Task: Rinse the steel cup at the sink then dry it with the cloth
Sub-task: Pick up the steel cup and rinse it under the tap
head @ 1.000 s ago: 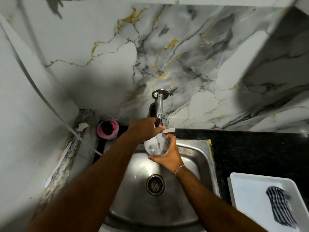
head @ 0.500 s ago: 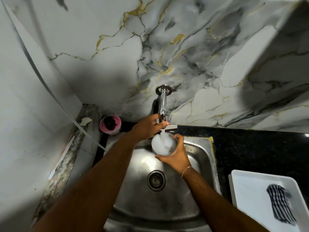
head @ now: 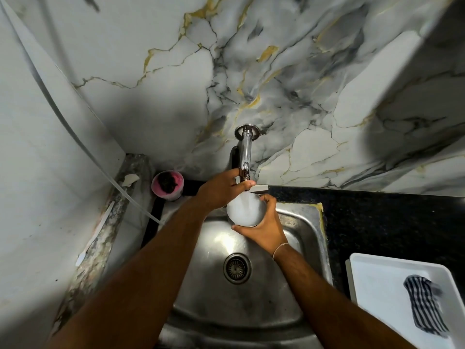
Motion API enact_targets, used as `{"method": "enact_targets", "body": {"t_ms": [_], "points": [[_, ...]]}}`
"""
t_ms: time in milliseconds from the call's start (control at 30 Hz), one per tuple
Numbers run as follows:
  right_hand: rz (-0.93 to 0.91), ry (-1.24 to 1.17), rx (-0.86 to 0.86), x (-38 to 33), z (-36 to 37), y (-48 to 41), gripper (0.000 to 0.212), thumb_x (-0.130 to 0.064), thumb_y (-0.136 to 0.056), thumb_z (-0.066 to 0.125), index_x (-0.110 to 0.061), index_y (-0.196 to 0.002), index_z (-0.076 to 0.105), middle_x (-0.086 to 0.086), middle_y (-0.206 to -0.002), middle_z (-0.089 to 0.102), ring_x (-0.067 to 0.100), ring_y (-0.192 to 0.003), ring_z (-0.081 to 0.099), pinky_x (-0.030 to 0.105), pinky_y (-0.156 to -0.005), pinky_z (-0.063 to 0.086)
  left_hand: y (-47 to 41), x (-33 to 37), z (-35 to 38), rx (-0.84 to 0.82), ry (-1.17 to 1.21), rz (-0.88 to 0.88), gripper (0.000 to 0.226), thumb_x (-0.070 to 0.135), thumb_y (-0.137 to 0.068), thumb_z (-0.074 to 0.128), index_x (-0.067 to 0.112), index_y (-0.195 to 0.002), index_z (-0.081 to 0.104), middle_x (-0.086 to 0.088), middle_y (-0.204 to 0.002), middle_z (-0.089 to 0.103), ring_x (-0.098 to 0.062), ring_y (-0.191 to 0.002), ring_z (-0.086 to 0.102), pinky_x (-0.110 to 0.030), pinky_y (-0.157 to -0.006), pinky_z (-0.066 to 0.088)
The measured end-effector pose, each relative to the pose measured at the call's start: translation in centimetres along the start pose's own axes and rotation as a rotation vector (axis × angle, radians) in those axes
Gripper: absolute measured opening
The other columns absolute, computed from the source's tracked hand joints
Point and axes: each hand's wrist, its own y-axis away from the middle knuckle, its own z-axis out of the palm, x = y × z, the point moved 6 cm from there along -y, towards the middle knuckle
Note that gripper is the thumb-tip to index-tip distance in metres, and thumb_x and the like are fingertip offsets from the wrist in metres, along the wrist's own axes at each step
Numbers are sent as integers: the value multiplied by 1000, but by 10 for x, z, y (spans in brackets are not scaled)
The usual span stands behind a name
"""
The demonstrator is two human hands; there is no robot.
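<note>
The steel cup (head: 245,210) is held upright under the chrome tap (head: 245,157), above the back of the steel sink (head: 302,222). Water runs from the spout into the cup, which looks full and white with foam. My right hand (head: 264,226) wraps the cup from the right and below. My left hand (head: 224,188) grips the tap's handle at the spout end, fingers curled around it. The striped black-and-white cloth (head: 425,304) lies crumpled in a white tray (head: 372,285) at the lower right.
A pink tub (head: 168,182) with dark contents stands at the back left corner. Black granite counter (head: 377,217) runs right of the sink. A white hose (head: 75,127) slants down the left wall. The drain (head: 237,267) sits mid-basin. Marble wall behind.
The cup has filled with water under the running tap and my right hand holds it a little further back. My left hand stays on the tap.
</note>
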Motion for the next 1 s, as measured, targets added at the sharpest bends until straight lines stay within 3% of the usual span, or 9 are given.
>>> {"method": "enact_targets", "body": {"t_ms": [133,233,300,433,567,733,867,933,1000], "points": [[-6,-4,10,0,-1,0,105,-56,-52,104,-55,-127,30,-15,-139,48,19,-135,54,42,-111,57,-2,-4,3,26,10,28,39,78,-82,62,40,-92,66,13,-80,79,-15,-82,76,-49,-89,61],[-9,2,15,1,-2,0,105,-55,-53,104,-63,-124,28,-19,-136,48,19,-133,55,39,-108,58,-4,-5,1,50,-38,38,50,79,-83,63,31,-95,65,-2,-67,63,-16,-64,58,-45,-74,55],[-10,4,11,2,-2,1,106,-55,-52,105,-66,-124,27,-27,-135,46,18,-132,56,37,-106,59,-2,1,2,97,-125,30,57,81,-83,63,26,-97,60,1,-71,60,-21,-68,61,-42,-76,54],[24,28,-21,6,-2,1,111,-64,-51,103,-63,-131,26,-38,-134,40,15,-129,58,33,-100,63,9,15,4,422,-485,-67,63,94,-83,51,34,-96,63,12,-74,60,-27,-83,76,-36,-71,50],[103,91,-96,13,-6,7,111,-72,-52,100,-57,-133,26,-30,-130,50,6,-114,65,28,-91,64,12,15,6,478,-514,-77,67,96,-84,48,35,-103,68,13,-73,55,-31,-89,79,-36,-71,42],[583,92,-465,25,8,26,93,-80,-62,83,-40,-131,35,3,-114,72,23,-90,77,32,-70,60,15,18,4,499,-493,-56,65,95,-85,49,35,-100,68,12,-66,59,-25,-77,72,-32,-66,38],[935,173,-688,31,8,44,96,-97,-71,66,-19,-126,65,27,-124,78,38,-114,83,46,-104,65,16,20,2,484,-516,-44,58,94,-87,48,37,-90,61,16,-58,41,-19,-66,52,-30,-59,33],[1008,137,-686,30,7,46,93,-96,-74,67,-16,-122,69,24,-121,78,36,-119,80,49,-108,62,16,19,2,485,-521,-50,62,94,-87,47,35,-94,67,15,-57,40,-19,-66,52,-31,-60,35],[1014,133,-693,29,7,43,89,-93,-77,67,-13,-115,72,19,-106,78,34,-107,80,50,-107,62,17,18,3,496,-521,-53,64,94,-88,48,35,-97,70,15,-56,39,-18,-66,51,-28,-56,30]]}}
